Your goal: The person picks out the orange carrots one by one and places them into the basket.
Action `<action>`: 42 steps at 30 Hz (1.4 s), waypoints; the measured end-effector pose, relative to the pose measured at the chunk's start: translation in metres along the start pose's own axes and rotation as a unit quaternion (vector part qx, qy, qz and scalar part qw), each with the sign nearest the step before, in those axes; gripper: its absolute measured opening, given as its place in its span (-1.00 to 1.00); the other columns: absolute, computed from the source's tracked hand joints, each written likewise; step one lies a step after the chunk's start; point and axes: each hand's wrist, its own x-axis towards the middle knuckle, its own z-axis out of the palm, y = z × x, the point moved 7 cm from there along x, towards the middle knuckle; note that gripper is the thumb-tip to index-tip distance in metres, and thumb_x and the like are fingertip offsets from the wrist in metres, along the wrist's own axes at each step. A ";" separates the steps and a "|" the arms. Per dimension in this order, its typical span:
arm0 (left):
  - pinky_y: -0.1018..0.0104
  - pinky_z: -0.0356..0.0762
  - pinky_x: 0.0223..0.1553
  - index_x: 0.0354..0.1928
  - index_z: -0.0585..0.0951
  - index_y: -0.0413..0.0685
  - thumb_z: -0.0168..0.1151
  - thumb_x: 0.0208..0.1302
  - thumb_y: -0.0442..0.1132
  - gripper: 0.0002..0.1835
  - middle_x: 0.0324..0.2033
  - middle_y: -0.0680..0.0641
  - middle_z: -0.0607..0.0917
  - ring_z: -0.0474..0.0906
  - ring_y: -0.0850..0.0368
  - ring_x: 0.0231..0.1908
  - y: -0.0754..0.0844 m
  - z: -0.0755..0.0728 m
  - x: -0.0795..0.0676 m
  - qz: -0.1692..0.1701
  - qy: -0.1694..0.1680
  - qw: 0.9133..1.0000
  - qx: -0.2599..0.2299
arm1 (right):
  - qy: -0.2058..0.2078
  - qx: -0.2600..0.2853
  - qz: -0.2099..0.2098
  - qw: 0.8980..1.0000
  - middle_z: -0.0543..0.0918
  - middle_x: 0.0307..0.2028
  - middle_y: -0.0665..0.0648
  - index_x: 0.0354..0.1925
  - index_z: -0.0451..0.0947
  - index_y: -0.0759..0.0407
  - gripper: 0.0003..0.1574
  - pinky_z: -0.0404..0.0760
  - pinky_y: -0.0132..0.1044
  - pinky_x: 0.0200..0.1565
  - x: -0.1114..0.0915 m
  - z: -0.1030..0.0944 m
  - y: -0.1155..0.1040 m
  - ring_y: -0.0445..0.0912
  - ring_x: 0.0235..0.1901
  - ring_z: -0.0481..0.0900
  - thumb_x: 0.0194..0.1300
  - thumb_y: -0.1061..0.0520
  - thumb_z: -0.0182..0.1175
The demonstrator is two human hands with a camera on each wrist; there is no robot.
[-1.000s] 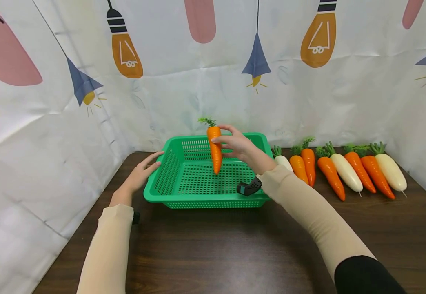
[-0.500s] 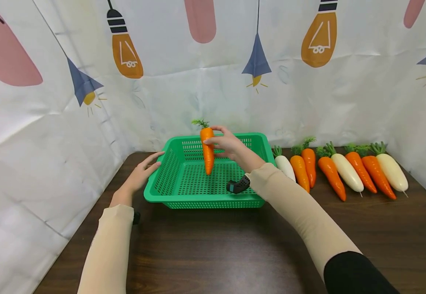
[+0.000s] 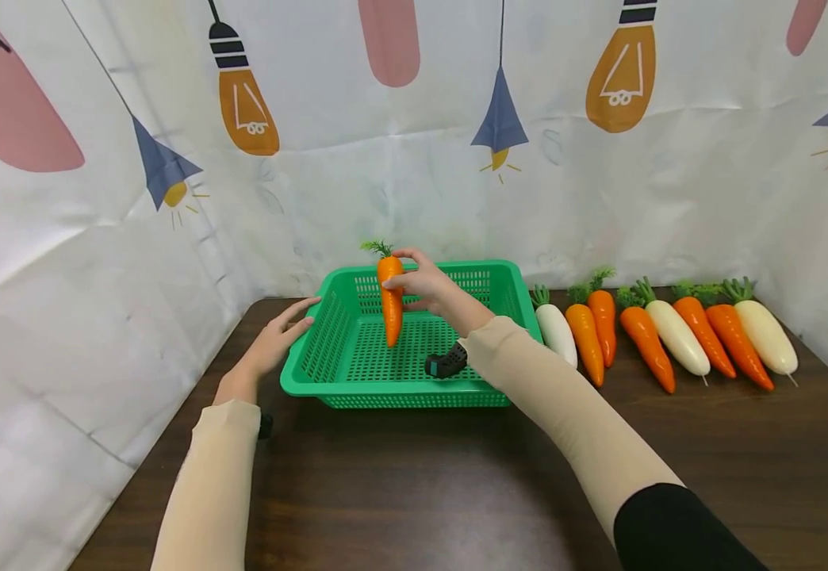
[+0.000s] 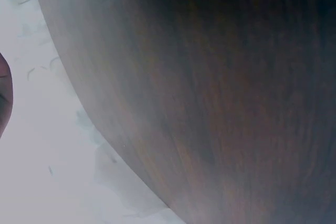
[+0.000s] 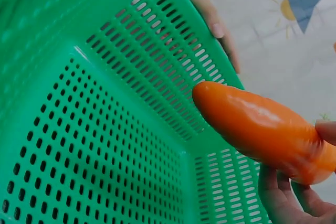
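In the middle of the head view, a glossy orange carrot with feathery green leaves [image 3: 391,309] is held over the left half of a rectangular green basket with slotted walls [image 3: 400,388]. The right hand [image 3: 424,285] grips it from its right side, thumb and fingers narrowed around the thick upper part; the leaves stick up to the upper left and the tip points down. How high the tip is above the basket floor I cannot tell.

At the left of the basket, the left hand [image 3: 271,341] rests by the rim with its fingers fairly straight and spread apart. In the right wrist view these fingers show at the top, along the outside of the wall, and the carrot lies across the right side.

At the right of the frame, on the dark brown wooden table [image 3: 421,492], three smooth white radishes [image 3: 676,337] and five orange carrots [image 3: 648,345] lie in a slanting row, leaves toward the back. The leftmost radish is just beside the basket. Across the back and left hangs a white cloth printed with lamps and bulbs [image 3: 385,198].
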 end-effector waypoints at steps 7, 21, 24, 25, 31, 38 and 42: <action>-0.55 0.14 0.27 0.65 0.09 0.04 -0.11 0.67 -0.01 -0.37 0.59 -0.30 -0.04 0.17 -0.51 0.40 -0.001 0.000 0.000 -0.005 0.002 1.000 0.005 | -0.002 -0.015 0.001 1.000 0.38 0.34 0.29 0.51 0.25 -0.09 -0.16 0.61 0.19 0.13 0.007 0.005 0.004 0.26 0.18 0.52 0.42 0.37 0.24; -0.54 0.17 0.26 0.65 0.09 0.06 -0.11 0.67 0.01 -0.36 0.59 -0.29 -0.03 0.18 -0.50 0.40 -0.001 0.000 0.000 -0.012 0.001 1.000 0.008 | -0.042 -0.044 0.009 0.998 0.32 0.37 0.35 0.54 0.23 -0.06 -0.15 0.58 0.22 0.14 0.015 0.019 0.014 0.30 0.20 0.49 0.44 0.41 0.19; -0.55 0.15 0.27 0.65 0.08 0.05 -0.12 0.67 0.01 -0.36 0.59 -0.30 -0.05 0.15 -0.51 0.41 -0.001 0.000 0.000 -0.012 -0.001 1.000 0.007 | -0.055 -0.055 0.014 0.997 0.30 0.37 0.36 0.53 0.24 -0.03 -0.17 0.58 0.22 0.14 0.016 0.023 0.016 0.30 0.20 0.49 0.44 0.42 0.18; -0.54 0.14 0.28 0.65 0.08 0.05 -0.11 0.67 0.01 -0.36 0.60 -0.29 -0.05 0.15 -0.51 0.42 0.000 0.001 0.000 -0.012 -0.002 1.000 0.006 | -0.056 -0.060 0.014 0.996 0.31 0.37 0.36 0.53 0.25 -0.02 -0.17 0.58 0.22 0.14 0.017 0.024 0.017 0.29 0.19 0.49 0.44 0.43 0.18; -0.54 0.13 0.28 0.65 0.10 0.07 -0.11 0.67 0.02 -0.37 0.59 -0.28 -0.02 0.17 -0.49 0.41 0.001 0.001 -0.001 -0.009 0.001 1.000 0.002 | -0.058 -0.075 0.013 0.995 0.30 0.37 0.38 0.51 0.25 0.03 -0.20 0.58 0.23 0.15 0.019 0.028 0.021 0.30 0.23 0.47 0.44 0.44 0.17; -0.53 0.13 0.28 0.64 0.11 0.12 -0.12 0.66 0.07 -0.37 0.60 -0.24 -0.03 0.17 -0.49 0.41 -0.001 0.003 -0.001 -0.005 0.004 1.000 -0.003 | -0.049 -0.094 0.015 0.994 0.29 0.37 0.38 0.48 0.26 0.10 -0.22 0.53 0.27 0.18 0.023 0.028 0.030 0.32 0.28 0.42 0.42 0.49 0.17; -0.52 0.14 0.29 0.64 0.14 0.13 -0.12 0.66 0.08 -0.38 0.60 -0.22 0.00 0.19 -0.47 0.41 -0.001 0.002 0.000 -0.002 0.009 1.000 -0.004 | -0.049 -0.113 0.017 0.992 0.29 0.37 0.39 0.47 0.26 0.12 -0.23 0.56 0.25 0.16 0.023 0.028 0.033 0.32 0.27 0.43 0.41 0.48 0.18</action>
